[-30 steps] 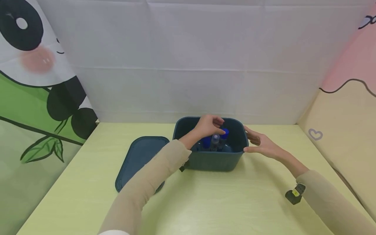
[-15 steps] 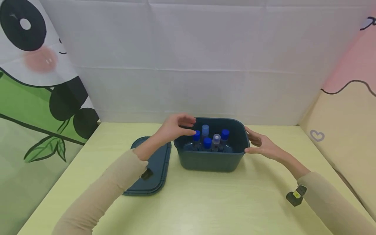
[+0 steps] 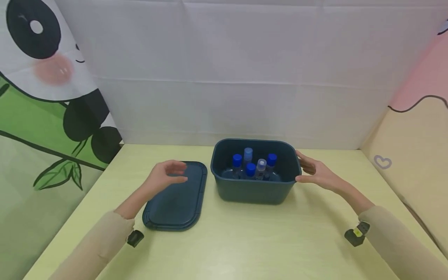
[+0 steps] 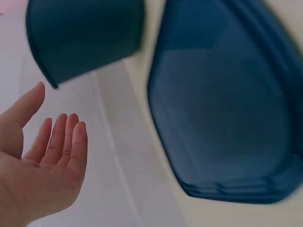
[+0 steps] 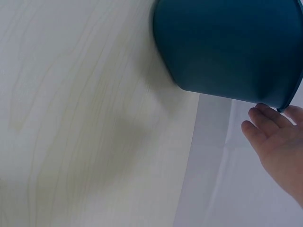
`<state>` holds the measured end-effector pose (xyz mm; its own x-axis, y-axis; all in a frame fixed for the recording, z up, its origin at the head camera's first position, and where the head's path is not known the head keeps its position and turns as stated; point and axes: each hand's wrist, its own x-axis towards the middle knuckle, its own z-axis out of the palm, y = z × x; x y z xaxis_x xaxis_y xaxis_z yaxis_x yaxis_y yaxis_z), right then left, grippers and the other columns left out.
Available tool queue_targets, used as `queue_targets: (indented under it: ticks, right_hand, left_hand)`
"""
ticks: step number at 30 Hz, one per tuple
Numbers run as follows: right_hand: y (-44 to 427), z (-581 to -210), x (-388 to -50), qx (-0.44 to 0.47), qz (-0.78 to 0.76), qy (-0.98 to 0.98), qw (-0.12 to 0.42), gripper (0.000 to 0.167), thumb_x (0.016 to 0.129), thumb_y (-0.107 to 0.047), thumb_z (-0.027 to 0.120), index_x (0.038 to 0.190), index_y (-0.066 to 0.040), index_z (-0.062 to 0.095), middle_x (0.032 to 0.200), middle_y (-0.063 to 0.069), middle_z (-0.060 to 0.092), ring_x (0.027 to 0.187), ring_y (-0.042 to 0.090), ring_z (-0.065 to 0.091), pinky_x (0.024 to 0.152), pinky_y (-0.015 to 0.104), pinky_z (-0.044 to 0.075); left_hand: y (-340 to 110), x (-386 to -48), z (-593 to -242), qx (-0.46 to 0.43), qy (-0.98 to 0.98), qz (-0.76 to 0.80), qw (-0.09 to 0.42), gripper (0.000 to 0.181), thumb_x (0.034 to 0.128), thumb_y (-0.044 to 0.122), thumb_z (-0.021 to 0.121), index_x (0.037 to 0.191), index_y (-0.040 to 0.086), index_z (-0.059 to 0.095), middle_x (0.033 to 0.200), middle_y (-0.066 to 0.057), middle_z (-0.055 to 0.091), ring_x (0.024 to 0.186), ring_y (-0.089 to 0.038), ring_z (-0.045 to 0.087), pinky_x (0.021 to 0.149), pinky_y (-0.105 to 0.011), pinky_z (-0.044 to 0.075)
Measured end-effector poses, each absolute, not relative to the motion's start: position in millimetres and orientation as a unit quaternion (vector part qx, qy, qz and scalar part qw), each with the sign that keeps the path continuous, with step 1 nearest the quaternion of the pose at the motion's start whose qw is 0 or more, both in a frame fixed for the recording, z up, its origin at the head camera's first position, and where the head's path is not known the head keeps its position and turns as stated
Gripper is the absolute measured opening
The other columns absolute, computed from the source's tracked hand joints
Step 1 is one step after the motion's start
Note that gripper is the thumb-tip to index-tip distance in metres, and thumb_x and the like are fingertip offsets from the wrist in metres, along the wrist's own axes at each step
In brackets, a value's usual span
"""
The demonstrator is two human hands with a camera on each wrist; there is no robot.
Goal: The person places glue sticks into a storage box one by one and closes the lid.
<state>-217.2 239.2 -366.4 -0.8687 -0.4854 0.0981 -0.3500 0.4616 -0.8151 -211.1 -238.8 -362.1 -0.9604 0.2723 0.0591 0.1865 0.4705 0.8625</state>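
A dark blue-green plastic bin (image 3: 255, 191) stands on the table. Several small clear bottles with blue caps (image 3: 250, 169) and one with a clear cap (image 3: 261, 165) stand upright inside it. To the bin's left lies its flat rectangular lid (image 3: 177, 206). My left hand (image 3: 164, 177) hovers over the lid's left side, fingers apart and holding nothing; the left wrist view shows its palm and the bin (image 4: 90, 38) beyond. My right hand (image 3: 320, 175) rests against the bin's right rim, its fingers relaxed, as the right wrist view shows at the rim's corner (image 5: 281, 108).
A pale yellow wood-grain table (image 3: 245, 241) carries everything. White cloth (image 3: 224, 77) hangs behind its back edge. Printed panels stand on the left (image 3: 63, 163) and right (image 3: 413, 155). A small black device sits on each wrist.
My left hand has left the space over the bin and moved left to above the lid, uncovering the bottles. The right hand has stayed at the bin's rim.
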Motion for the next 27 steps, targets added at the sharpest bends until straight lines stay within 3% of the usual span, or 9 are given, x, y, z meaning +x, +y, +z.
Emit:
queue_targets:
  ticks: [5,12,18,27]
  right_hand:
    - [244.5,-366.1,-225.0,-0.248,-0.462,0.848,0.078,0.080,0.085,-0.011,0.062,0.146,-0.007,0.010,0.142,0.027,0.026,0.129,0.041,0.028,0.101,0.047,0.026]
    - [248.5,-366.5,-236.1,-0.253,-0.463,0.845,0.082,0.080,0.085,-0.011,0.062,0.146,-0.007,0.011,0.142,0.028,0.027,0.129,0.041,0.028,0.101,0.048,0.027]
    - [248.8,-367.7,-236.9,-0.255,-0.467,0.843,0.084,0.080,0.085,-0.010,0.062,0.146,-0.006,0.011,0.142,0.027,0.025,0.129,0.042,0.027,0.101,0.048,0.026]
    - [249.4,-367.2,-239.8,-0.256,-0.461,0.846,0.082,0.080,0.084,-0.012,0.063,0.146,-0.006,0.011,0.143,0.026,0.025,0.129,0.042,0.028,0.101,0.048,0.026]
  left_hand:
    - [-271.0,-213.9,-393.4,0.083,0.888,0.450,0.043,0.057,0.0780,0.023,0.072,0.124,-0.002,0.049,0.126,-0.021,0.051,0.115,-0.035,0.048,0.091,-0.046,0.043]
    - [-301.0,-221.3,-418.2,0.001,0.917,0.397,0.044,0.064,0.0757,0.019,0.073,0.127,-0.007,0.044,0.128,-0.029,0.043,0.116,-0.045,0.041,0.091,-0.050,0.041]
    - [-302.9,-216.8,-425.5,-0.008,0.920,0.379,0.101,0.084,0.0700,0.020,0.078,0.131,-0.012,0.031,0.128,-0.036,0.037,0.115,-0.049,0.039,0.091,-0.052,0.040]
    - [-292.3,-217.1,-427.6,-0.030,0.950,0.296,0.092,0.095,0.0633,0.030,0.082,0.126,-0.021,0.031,0.122,-0.039,0.041,0.111,-0.048,0.044,0.091,-0.051,0.041]
